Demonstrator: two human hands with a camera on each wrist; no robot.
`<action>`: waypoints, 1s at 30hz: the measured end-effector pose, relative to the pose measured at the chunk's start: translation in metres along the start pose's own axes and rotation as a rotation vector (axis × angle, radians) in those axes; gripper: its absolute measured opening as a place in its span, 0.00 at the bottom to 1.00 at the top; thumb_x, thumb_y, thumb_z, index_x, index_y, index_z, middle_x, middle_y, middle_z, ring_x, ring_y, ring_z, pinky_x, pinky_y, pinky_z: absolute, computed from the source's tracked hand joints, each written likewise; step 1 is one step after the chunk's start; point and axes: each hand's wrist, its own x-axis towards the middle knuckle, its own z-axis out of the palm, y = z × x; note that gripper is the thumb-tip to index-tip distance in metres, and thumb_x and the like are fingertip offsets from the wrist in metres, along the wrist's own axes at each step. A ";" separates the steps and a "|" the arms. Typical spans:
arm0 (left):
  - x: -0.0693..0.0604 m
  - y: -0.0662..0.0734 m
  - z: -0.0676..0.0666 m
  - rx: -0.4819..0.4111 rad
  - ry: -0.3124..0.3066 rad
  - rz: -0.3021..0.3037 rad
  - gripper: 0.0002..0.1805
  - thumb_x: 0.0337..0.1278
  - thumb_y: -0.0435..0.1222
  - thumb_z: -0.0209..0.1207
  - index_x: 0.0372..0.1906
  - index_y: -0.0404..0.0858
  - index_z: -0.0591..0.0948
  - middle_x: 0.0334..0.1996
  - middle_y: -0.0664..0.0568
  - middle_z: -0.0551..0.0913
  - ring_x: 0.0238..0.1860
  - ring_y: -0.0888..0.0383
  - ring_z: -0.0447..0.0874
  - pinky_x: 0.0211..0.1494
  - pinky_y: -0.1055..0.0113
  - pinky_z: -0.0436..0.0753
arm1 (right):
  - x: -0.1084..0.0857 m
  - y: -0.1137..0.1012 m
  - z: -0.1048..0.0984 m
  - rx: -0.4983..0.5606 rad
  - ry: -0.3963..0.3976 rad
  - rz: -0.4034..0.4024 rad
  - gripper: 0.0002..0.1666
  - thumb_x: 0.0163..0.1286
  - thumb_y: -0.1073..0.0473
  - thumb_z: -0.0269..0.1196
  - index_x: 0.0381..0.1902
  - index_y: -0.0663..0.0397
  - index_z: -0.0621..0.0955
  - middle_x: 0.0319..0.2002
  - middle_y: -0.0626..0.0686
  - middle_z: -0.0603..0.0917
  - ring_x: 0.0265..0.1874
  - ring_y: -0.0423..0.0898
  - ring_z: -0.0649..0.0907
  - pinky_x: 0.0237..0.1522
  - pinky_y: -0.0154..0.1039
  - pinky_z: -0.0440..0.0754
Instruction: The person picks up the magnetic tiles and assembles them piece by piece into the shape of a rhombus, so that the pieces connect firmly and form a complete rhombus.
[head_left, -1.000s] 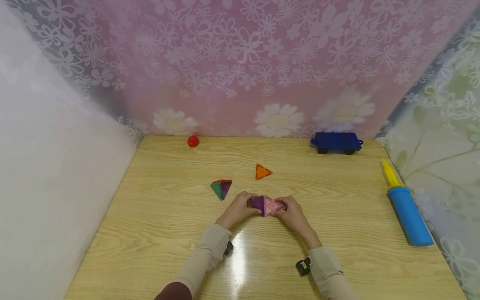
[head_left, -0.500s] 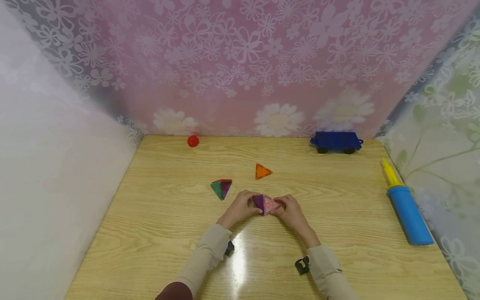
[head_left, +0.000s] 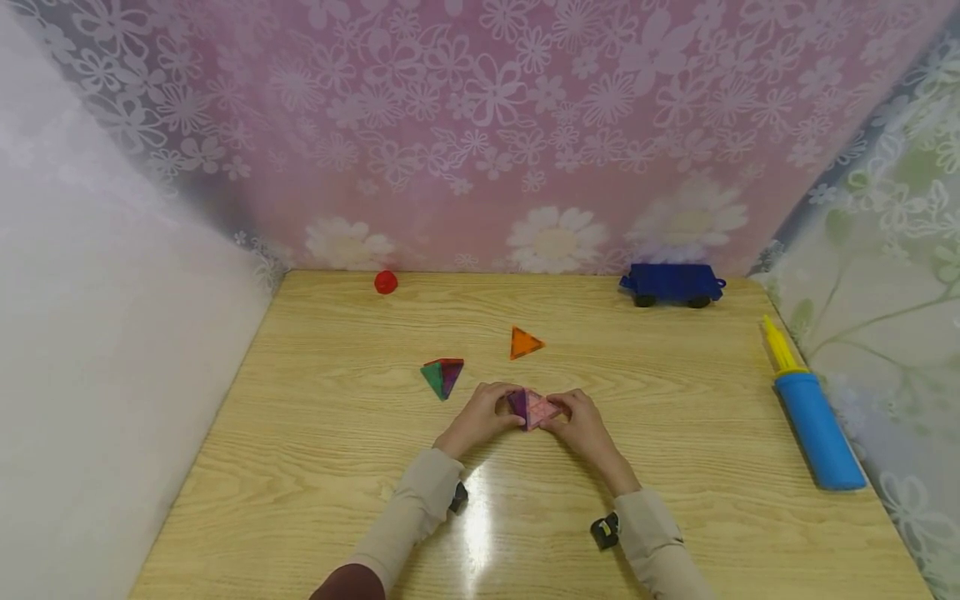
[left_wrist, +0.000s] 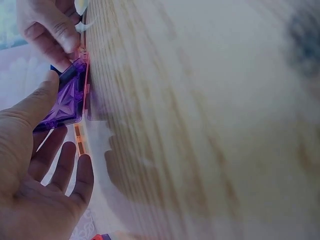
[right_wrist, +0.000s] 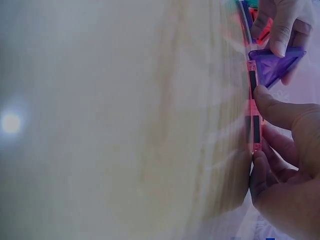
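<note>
My left hand (head_left: 483, 417) pinches a purple translucent triangular magnetic tile (head_left: 518, 407) between thumb and fingers. In the left wrist view the purple tile (left_wrist: 65, 102) stands tilted up from the tabletop. Its edge meets a pink triangular tile (head_left: 540, 410) that lies low on the table. My right hand (head_left: 585, 427) pinches the pink tile by its right corner. The right wrist view shows the pink tile's edge (right_wrist: 256, 128), with dark magnet strips, under that hand's thumb and fingers. Fingers hide parts of both tiles.
Left of the hands stands a small structure of green, purple and red tiles (head_left: 442, 377). An orange triangle tile (head_left: 526, 343) lies behind them. Farther back are a red ball-like piece (head_left: 386, 282) and a blue wheeled base (head_left: 673, 285). A blue-yellow hand pump (head_left: 819, 429) lies at the right edge.
The purple tile has tilted up more steeply against the pink one, and my left hand has shifted slightly right with it. My right hand has barely moved, still gripping the pink tile.
</note>
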 end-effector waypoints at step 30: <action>-0.004 -0.003 -0.002 0.016 -0.005 -0.009 0.27 0.56 0.40 0.65 0.61 0.40 0.75 0.59 0.49 0.76 0.56 0.53 0.69 0.63 0.58 0.70 | 0.069 -0.015 0.007 0.053 -0.110 -0.063 0.34 0.68 0.57 0.60 0.67 0.65 0.62 0.64 0.68 0.69 0.64 0.63 0.68 0.65 0.58 0.64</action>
